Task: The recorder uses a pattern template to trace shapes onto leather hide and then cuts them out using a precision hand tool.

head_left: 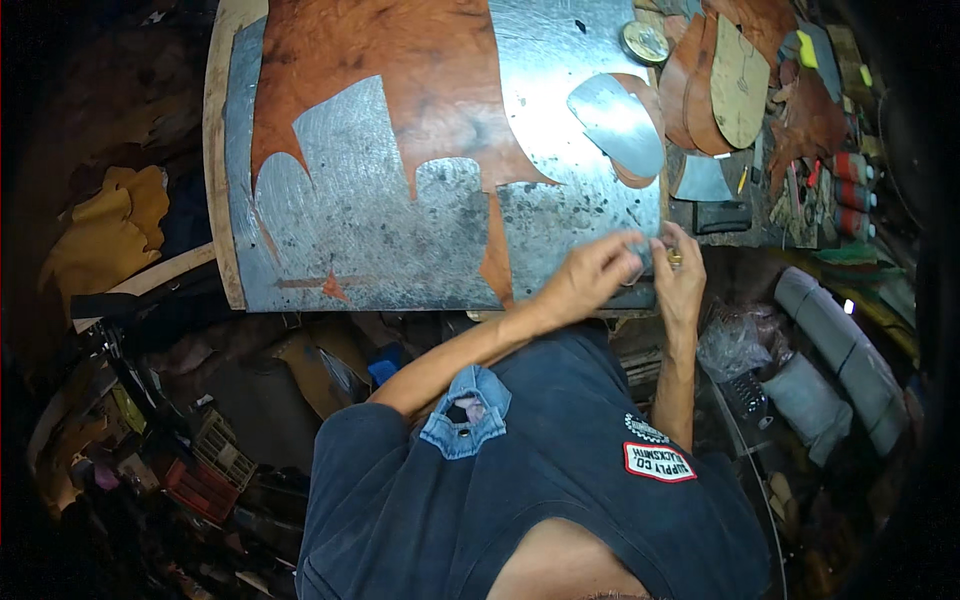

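Note:
My left hand (597, 268) is over the near right corner of the metal-topped table (410, 245), fingers curled together and a little blurred. Close beside it is my right hand (680, 280), with bent fingers drawn together. A small gold-coloured item (675, 258) shows at the right hand's fingers; whether it is a ring or something held cannot be told. What lies between the fingertips of either hand is hidden. A large brown leather hide (400, 60) with cut-out edges covers the table's far part. A narrow leather strip (496, 255) lies near the front edge.
A grey metal template (620, 125) rests on a leather piece at the table's right. Beyond are a round tin (645, 42), oval leather pieces (690, 85), a tan pattern (740, 85), a black case (722, 216) and several red bottles (852, 195). A grey roll (840, 350) stands lower right.

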Motion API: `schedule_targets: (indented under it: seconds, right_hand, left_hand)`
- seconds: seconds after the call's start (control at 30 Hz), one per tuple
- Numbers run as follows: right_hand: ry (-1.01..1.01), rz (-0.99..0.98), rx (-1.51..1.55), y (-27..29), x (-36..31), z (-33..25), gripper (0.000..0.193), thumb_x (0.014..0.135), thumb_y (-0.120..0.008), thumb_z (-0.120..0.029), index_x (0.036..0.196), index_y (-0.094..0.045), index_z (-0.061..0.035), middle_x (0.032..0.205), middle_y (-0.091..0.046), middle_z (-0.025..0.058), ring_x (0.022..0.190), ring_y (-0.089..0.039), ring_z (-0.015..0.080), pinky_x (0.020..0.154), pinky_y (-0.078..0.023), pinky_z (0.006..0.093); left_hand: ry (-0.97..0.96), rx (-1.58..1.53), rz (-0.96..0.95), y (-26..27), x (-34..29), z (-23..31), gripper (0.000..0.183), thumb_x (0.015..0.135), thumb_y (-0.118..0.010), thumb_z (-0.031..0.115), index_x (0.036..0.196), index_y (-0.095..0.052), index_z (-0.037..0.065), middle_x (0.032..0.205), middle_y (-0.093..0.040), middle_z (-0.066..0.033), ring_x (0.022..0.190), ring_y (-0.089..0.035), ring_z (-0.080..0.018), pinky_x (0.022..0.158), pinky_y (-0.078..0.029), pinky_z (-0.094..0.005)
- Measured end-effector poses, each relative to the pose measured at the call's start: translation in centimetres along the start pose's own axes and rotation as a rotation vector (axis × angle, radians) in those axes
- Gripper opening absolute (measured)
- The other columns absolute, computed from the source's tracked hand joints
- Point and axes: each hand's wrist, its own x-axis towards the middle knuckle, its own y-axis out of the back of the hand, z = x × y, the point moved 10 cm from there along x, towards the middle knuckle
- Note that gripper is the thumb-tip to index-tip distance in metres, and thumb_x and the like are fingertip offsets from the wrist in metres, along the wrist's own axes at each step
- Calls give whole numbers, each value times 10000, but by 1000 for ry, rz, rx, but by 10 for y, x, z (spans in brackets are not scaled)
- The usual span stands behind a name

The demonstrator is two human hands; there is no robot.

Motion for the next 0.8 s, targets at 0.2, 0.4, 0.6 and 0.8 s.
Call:
schedule_targets:
  seconds: [0.2,0.4,0.6,0.8]
  right_hand:
    - [-122,-118,178,-47,-15,-32,291,866,-683,-164,1085,-653,25,968,-682,135,891,-654,214,782,-504,336]
    - [218,-38,-353,-125,11,-131,360,883,-632,-175,1207,-560,-36,1236,-571,196,963,-628,403,764,-526,450]
    - [105,-43,-444,-155,34,-129,340,870,-636,-180,1159,-574,-12,1125,-584,212,905,-624,411,725,-512,485]
    - [-38,-8,-429,-157,53,-133,407,822,-684,-275,1055,-620,52,1018,-646,274,934,-646,408,785,-512,457]
  left_hand:
    - [-406,607,-68,65,-44,13,399,884,-664,187,1253,-591,54,1273,-570,-196,1214,-522,-342,1028,-411,-427]
    - [-127,1223,924,390,-97,40,498,871,-646,190,1272,-503,-68,1258,-534,-299,1214,-466,-437,1048,-355,-466]
    - [232,1221,977,517,-100,46,633,814,-720,258,1310,-472,-46,1209,-567,-311,1140,-544,-417,961,-434,-464]
    - [290,963,953,607,-99,17,502,779,-745,266,1184,-612,2,1042,-674,-239,976,-657,-357,857,-506,-426]
